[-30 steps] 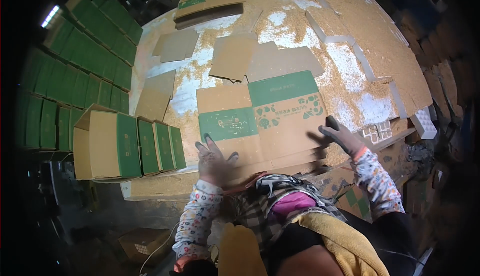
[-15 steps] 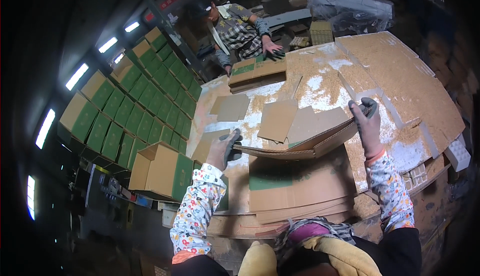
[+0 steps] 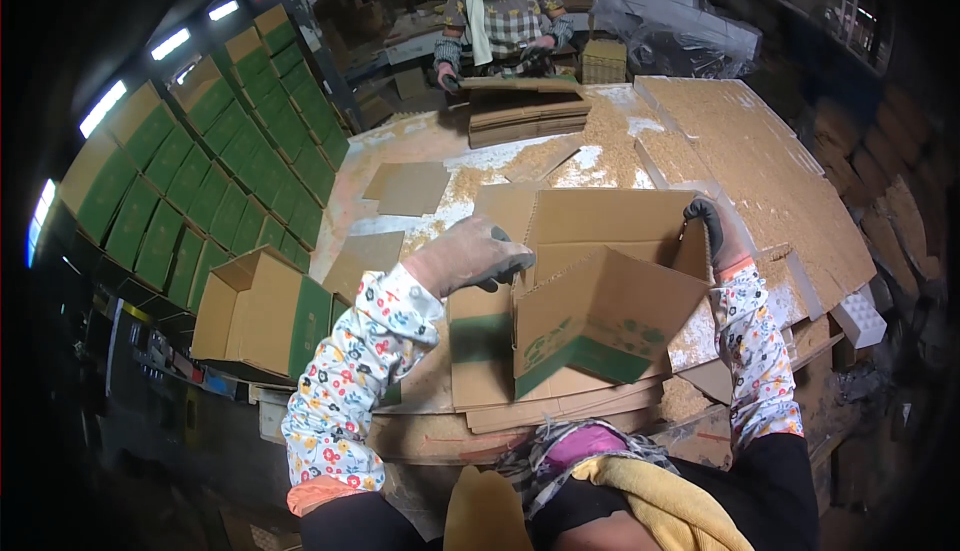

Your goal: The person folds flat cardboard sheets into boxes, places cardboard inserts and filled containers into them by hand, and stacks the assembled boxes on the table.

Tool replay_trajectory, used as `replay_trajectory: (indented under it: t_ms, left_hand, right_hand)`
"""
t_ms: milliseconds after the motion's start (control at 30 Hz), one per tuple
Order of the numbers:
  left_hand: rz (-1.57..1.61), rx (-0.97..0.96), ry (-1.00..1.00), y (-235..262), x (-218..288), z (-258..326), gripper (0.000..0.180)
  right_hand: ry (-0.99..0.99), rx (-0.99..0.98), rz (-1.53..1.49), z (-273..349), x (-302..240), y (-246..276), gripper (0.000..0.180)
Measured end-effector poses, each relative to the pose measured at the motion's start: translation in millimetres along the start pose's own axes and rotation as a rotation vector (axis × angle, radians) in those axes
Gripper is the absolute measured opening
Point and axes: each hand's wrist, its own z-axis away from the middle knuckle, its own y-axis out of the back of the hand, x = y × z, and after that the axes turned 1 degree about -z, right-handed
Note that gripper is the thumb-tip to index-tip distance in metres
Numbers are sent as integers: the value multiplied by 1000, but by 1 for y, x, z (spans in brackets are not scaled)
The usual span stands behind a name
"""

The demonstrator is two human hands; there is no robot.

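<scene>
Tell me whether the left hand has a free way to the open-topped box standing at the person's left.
Probably yes. The left hand grips the half-folded carton, so it must let go first. The open box stands beside that forearm, with nothing showing between them.

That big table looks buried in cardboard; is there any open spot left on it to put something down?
The table shows open surface on its far right, beyond the half-opened box that the left hand and right hand hold. A smaller patch lies between the loose cardboard sheet and the co-worker's stack. It is crowded near the flat stack.
</scene>
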Motion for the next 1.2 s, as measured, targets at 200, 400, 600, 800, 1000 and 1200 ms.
replay_trajectory:
  t_ms: [200,400,600,800,1000,1200]
  left_hand:
    - [-701,97,450,-20,29,-4,40]
    - [-427,-448,351,-101,20,-17,57]
    - [-308,141,365,-118,24,15,110]
    - [-174,455,311,-173,-51,7,112]
    - [-125,441,25,-154,-113,36,76]
    - [-540,520,-368,-163,-81,44,48]
  right_hand:
    - [-98,-133,102,-24,6,-8,22]
    - [-116,282,261,-13,-39,-103,116]
    - [-305,-169,-160,1,0,-51,83]
    - [-235,-483,173,-31,-60,-1,87]
    - [-22,-291,452,124,-40,-32,79]
    - [-850,-189,-1631,69,-22,-19,88]
